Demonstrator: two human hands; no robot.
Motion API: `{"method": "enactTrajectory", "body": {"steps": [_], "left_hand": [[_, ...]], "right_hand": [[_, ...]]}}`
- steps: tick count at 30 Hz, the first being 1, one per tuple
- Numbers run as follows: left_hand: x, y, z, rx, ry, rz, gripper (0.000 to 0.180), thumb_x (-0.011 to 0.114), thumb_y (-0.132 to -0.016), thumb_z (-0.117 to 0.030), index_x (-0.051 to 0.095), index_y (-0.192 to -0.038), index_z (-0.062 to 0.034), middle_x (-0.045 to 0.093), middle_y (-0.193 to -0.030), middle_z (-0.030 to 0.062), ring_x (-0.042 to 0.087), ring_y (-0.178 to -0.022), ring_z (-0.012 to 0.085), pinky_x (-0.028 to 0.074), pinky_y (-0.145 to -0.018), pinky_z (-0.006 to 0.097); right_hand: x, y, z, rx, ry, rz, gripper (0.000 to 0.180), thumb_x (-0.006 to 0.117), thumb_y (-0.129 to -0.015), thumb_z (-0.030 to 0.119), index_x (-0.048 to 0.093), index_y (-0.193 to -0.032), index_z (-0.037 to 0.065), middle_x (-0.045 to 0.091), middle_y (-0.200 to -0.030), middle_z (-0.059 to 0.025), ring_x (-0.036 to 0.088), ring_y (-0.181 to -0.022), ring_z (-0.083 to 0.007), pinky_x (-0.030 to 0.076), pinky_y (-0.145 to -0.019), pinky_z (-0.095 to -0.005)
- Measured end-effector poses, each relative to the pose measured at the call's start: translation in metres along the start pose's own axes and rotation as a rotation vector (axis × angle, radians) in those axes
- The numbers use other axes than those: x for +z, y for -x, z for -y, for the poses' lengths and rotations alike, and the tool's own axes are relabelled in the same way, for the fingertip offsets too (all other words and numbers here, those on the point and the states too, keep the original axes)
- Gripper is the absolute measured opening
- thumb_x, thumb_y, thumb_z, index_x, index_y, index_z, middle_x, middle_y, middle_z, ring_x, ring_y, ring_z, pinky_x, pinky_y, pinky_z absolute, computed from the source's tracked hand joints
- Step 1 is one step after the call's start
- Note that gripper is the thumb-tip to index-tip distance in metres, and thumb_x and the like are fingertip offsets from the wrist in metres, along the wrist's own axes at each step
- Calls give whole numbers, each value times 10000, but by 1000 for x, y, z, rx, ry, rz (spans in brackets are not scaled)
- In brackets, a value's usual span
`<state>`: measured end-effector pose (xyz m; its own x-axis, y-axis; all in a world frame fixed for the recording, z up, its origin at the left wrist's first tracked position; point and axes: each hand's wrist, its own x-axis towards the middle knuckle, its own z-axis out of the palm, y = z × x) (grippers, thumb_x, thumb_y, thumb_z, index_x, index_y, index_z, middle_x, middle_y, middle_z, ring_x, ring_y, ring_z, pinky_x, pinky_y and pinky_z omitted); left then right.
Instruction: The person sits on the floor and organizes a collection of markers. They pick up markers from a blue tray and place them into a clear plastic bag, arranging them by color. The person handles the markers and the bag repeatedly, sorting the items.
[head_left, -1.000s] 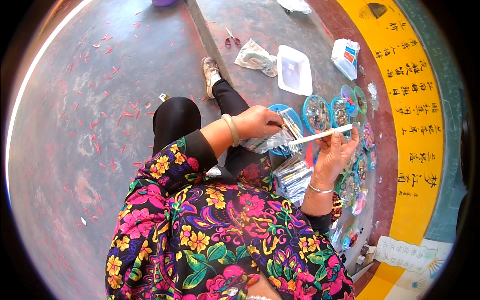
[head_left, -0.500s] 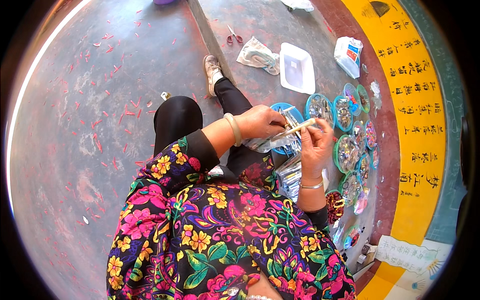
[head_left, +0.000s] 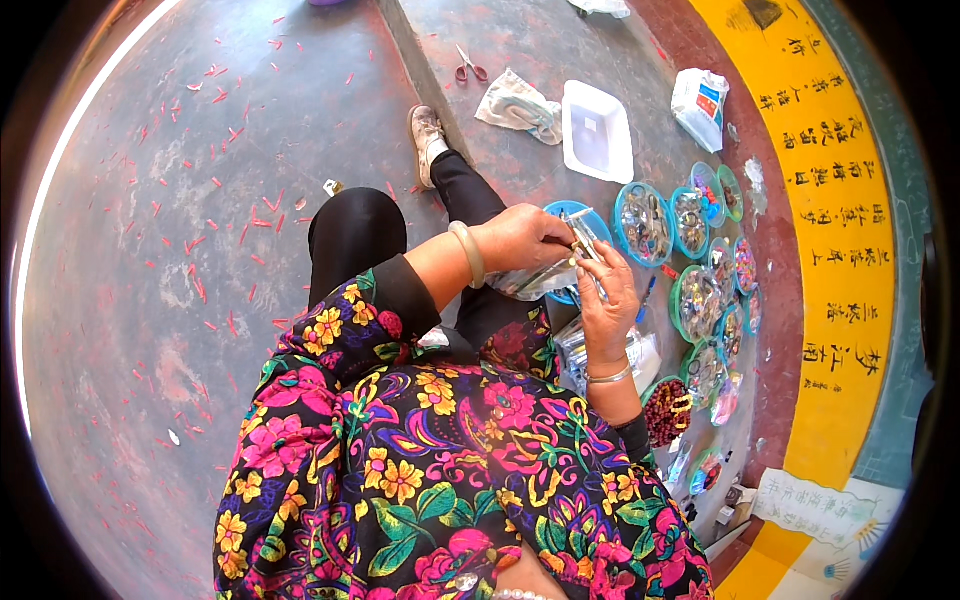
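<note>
My left hand, with a pale bangle at the wrist, is closed on a clear plastic bag that has slim pen-like sticks in it. Close against it, my right hand pinches slim silver pens at the bag's mouth. Its fingertips meet those of the left hand, so which hand bears each pen is hard to make out. Behind the hands, partly covered, stands a round blue basket. Below my right wrist, more clear packets of slim sticks lie beside my leg.
Several round baskets of small items, such as a blue one, stand at the right. Farther off are a white tray, a crumpled cloth, red-handled scissors and a white packet. Red scraps litter the floor at left.
My right hand has come in toward the left hand and lower. The cream-coloured stick it held slantwise no longer shows there; silver pens now stand between the fingertips.
</note>
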<state>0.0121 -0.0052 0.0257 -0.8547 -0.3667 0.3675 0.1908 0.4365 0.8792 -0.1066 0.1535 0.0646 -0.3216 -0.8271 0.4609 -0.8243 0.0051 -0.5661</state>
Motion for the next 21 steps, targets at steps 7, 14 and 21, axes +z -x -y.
{"method": "enactTrajectory", "body": {"steps": [7,14,21], "left_hand": [[1,-1,-1,17,13,-24,203,661,-780,-181,689,-926,-42,659,-812,188,640,-744,354,505,-669,400],[2,0,-1,4,17,-1,206,657,-783,-178,688,-933,-41,657,-825,195,639,-758,362,506,-676,401],[1,1,0,35,-16,20,206,659,-804,-157,671,-967,-29,663,-836,175,651,-767,341,513,-692,372]], "right_hand": [[-2,1,3,16,32,21,120,701,-775,84,699,-888,45,608,-1175,-149,523,-1167,-325,399,-995,-400],[-2,-13,6,-15,171,85,136,710,-765,154,705,-837,39,626,-1122,-150,526,-1143,-344,396,-989,-417],[-2,-17,1,76,64,163,202,675,-790,205,711,-857,17,640,-1081,-167,536,-1127,-345,394,-989,-415]]}}
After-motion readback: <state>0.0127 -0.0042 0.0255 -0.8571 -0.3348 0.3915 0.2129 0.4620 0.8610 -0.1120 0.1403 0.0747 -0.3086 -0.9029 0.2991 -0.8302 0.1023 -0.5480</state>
